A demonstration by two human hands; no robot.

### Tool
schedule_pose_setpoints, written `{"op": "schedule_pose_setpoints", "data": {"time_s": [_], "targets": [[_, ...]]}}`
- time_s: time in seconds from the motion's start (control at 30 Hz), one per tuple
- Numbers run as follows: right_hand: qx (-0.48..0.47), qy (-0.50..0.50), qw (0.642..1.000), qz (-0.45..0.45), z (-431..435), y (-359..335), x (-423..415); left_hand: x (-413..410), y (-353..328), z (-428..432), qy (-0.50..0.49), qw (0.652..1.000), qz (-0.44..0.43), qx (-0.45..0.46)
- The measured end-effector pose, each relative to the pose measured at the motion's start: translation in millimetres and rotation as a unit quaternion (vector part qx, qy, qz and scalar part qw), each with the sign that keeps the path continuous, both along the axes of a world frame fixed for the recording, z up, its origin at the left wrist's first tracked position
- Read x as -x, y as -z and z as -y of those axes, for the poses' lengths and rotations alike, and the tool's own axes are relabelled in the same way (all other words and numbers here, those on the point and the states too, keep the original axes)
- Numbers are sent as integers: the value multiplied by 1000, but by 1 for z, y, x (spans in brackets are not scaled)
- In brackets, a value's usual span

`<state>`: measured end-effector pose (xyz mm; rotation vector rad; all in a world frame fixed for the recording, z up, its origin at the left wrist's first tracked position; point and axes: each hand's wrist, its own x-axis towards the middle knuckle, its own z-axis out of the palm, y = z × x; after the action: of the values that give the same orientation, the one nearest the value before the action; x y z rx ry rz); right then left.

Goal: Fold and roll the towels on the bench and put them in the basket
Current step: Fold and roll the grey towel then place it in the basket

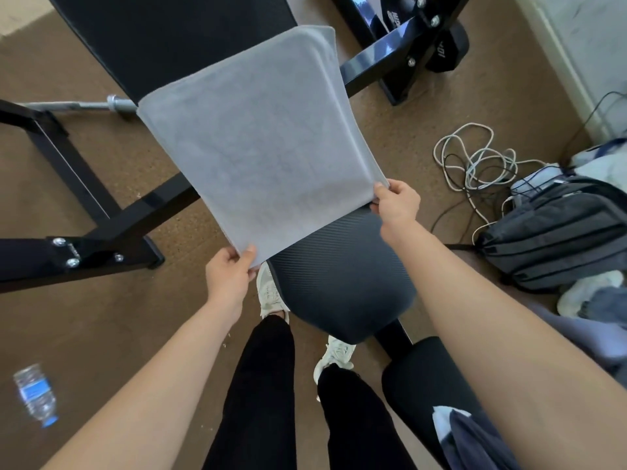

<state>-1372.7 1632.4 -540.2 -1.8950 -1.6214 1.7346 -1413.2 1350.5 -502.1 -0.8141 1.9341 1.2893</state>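
Note:
A light grey towel, folded to a flat rectangle, is stretched over the black weight bench. Its far edge lies on the back pad and its near edge is lifted above the ribbed seat pad. My left hand pinches the near left corner. My right hand pinches the near right corner. No basket is in view.
Black bench frame legs spread across the brown carpet at left, with a barbell end behind. Tangled cables, a grey backpack and loose clothes lie at right. A water bottle lies at lower left. My feet stand by the seat.

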Motion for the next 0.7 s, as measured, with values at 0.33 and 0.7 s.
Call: {"op": "schedule_pose_setpoints", "data": {"time_s": [0.33, 0.7], "targets": [[75, 101, 992, 18, 28, -30, -48, -15, -50, 5, -9, 994, -106, 40], [111, 193, 957, -185, 7, -71, 44, 74, -75, -18, -95, 979, -158, -87]]}}
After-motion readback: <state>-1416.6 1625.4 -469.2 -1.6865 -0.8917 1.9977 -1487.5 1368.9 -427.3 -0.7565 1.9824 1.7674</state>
